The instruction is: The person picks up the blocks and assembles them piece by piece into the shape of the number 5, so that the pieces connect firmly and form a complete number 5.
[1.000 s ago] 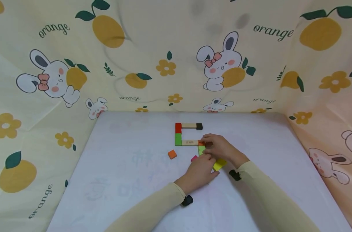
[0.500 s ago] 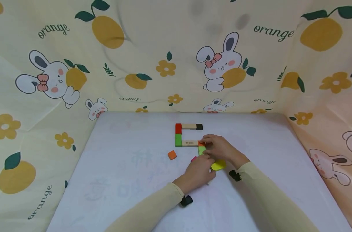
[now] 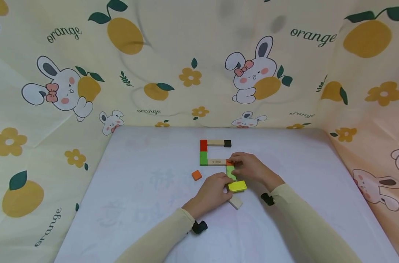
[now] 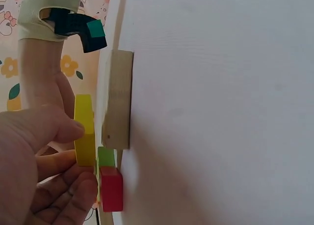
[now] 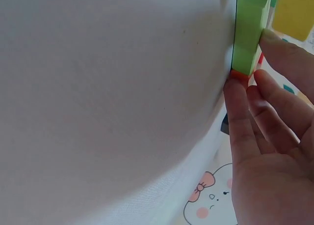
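My left hand point(image 3: 210, 193) pinches a yellow block point(image 3: 237, 186) between thumb and fingers. In the left wrist view the yellow block point(image 4: 84, 131) is held off the table, close to a plain wooden block point(image 4: 117, 101) and a pinkish-red block point(image 4: 112, 189); the hand hides the red one in the head view. My right hand point(image 3: 252, 168) touches the row's near end. In the right wrist view its thumb lies against a light green block point(image 5: 249, 33), and its fairly straight fingertips meet an orange block point(image 5: 240, 74) at that block's end.
The row runs on through a lettered wooden block point(image 3: 217, 162), a green block point(image 3: 203, 158), a red block point(image 3: 203, 145), another wooden block point(image 3: 215, 143) and a black block point(image 3: 227, 143). A loose orange cube point(image 3: 196, 175) lies left, on the white table point(image 3: 136, 201).
My left hand has moved left, carrying and turning the yellow block. The near wooden block has come into view, while the pinkish one is now covered. My right hand stays put.
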A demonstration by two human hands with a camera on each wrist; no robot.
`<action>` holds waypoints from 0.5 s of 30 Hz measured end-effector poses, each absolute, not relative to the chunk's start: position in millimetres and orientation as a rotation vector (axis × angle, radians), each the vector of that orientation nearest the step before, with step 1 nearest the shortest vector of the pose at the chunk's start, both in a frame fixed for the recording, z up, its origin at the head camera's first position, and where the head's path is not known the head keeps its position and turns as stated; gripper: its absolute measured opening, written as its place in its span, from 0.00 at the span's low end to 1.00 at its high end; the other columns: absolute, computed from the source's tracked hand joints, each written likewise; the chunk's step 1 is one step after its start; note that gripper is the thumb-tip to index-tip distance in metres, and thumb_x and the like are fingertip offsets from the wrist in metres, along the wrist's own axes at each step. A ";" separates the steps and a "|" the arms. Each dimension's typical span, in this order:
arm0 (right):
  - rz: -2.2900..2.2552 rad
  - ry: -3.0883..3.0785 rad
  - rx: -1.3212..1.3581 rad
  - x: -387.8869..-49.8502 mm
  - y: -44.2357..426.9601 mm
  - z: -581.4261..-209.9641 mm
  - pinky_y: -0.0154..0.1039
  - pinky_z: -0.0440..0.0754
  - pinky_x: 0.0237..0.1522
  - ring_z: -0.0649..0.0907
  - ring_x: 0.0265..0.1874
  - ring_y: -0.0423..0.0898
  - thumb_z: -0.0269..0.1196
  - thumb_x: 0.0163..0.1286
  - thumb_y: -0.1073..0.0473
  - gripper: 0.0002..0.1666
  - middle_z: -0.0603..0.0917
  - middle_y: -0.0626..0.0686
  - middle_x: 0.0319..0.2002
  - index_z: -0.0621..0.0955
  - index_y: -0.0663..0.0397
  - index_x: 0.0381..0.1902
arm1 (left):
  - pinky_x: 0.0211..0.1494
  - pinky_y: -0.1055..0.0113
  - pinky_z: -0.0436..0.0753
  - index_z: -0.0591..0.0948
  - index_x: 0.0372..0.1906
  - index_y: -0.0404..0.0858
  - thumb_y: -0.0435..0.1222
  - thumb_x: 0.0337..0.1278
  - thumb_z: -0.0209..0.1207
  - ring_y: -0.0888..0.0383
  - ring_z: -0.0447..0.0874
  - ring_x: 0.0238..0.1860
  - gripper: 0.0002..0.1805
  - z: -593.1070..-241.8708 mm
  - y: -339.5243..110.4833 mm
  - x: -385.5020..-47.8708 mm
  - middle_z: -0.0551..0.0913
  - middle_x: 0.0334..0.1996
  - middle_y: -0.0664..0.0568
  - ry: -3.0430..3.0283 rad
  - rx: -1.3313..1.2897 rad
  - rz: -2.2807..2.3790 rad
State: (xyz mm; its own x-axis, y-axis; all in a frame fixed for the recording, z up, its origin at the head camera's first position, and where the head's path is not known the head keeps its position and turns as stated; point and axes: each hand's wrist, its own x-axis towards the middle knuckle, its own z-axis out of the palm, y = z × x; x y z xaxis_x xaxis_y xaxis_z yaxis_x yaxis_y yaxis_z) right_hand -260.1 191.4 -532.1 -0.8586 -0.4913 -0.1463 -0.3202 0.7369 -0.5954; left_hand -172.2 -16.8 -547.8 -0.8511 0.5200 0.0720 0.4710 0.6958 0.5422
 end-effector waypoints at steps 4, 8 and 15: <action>-0.820 2.653 -0.635 -259.9 191.7 -533.0 0.60 0.77 0.70 0.78 0.69 0.61 0.78 0.68 0.62 0.30 0.80 0.58 0.69 0.85 0.58 0.67 | 0.47 0.76 0.80 0.90 0.59 0.38 0.38 0.64 0.75 0.65 0.78 0.41 0.19 -547.1 -20.3 -169.6 0.86 0.45 0.56 2.815 0.807 0.861; -0.826 2.651 -0.637 -259.0 192.0 -532.8 0.60 0.77 0.71 0.78 0.69 0.61 0.78 0.68 0.63 0.30 0.80 0.59 0.69 0.85 0.59 0.67 | 0.51 0.76 0.81 0.90 0.60 0.38 0.38 0.65 0.75 0.64 0.79 0.43 0.20 -547.9 -24.1 -169.8 0.87 0.48 0.56 2.827 0.778 0.833; -0.837 2.646 -0.638 -259.2 190.9 -532.7 0.60 0.76 0.71 0.77 0.69 0.62 0.77 0.69 0.63 0.30 0.80 0.60 0.69 0.85 0.59 0.67 | 0.55 0.73 0.83 0.90 0.61 0.40 0.40 0.66 0.75 0.63 0.81 0.46 0.20 -548.5 -33.0 -175.6 0.87 0.49 0.56 2.856 0.740 0.768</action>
State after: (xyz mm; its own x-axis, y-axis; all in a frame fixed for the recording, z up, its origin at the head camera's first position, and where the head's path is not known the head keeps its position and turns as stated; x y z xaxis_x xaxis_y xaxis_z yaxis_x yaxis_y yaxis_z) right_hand -259.2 190.9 -532.7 -0.8589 -0.4926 -0.1403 -0.3222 0.7326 -0.5996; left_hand -175.6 -33.0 -548.5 -0.8782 0.4770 0.0349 0.4302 0.7558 0.4936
